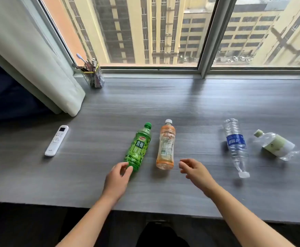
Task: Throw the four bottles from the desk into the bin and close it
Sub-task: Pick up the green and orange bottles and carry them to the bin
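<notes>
Four bottles lie on their sides on the grey desk (163, 107). A green tea bottle (138, 147) lies left of centre, and an orange-labelled bottle (165, 146) lies beside it. Further right are a clear bottle with a blue label (235, 145) and a short bottle with a pale green label (275, 145). My left hand (117, 179) is open, its fingertips at the base of the green bottle without gripping it. My right hand (193, 171) hovers open just right of the orange bottle's base. The bin is out of view.
A white remote control (56, 140) lies on the desk at the left. A clear pen holder (94, 75) stands at the back by the window. A pale curtain (38, 68) hangs over the desk's left end. The near desk edge runs below my forearms.
</notes>
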A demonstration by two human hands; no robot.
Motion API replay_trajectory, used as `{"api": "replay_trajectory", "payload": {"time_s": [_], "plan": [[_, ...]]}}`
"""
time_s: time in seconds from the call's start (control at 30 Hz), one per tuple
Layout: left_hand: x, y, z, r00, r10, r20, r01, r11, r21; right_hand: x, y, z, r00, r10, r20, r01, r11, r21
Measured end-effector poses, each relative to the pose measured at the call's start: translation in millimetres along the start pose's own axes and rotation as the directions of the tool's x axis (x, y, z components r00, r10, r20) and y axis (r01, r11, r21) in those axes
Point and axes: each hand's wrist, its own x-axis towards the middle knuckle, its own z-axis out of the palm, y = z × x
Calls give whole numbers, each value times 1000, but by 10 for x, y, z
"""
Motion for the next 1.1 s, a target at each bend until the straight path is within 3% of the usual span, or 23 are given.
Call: {"api": "replay_trajectory", "payload": {"time_s": [0.1,0.27,0.43,0.57,0.7,0.77,0.9,1.0,1.1], "plan": [[341,152,113,998,53,-26,-48,986,159,369,-138,62,996,26,-88,-32,997,-69],[774,242,371,1000,-6,19,-1,931,365,836,-209,283,984,121,-130,-142,976,-168],[915,168,514,995,-104,-1,94,902,422,1030,-153,477,968,189,-165,-231,928,-294],[917,134,491,991,-130,-37,136,943,305,1097,-128,525,974,172,-145,-207,938,-277],[853,109,367,978,-201,-57,204,978,52,1036,-117,443,980,192,-57,-191,981,36],[780,72,301,974,-225,-13,223,971,-84,884,-116,351,984,180,8,-177,955,239],[505,-13,201,968,-219,120,247,914,-322,394,-58,106,987,82,135,-135,883,449],[246,-135,136,965,-185,188,241,906,-347,-53,89,-52,989,21,143,-94,843,530],[-51,-330,77,948,-142,283,243,900,-361,-548,301,-107,998,18,54,-44,841,539]]}}
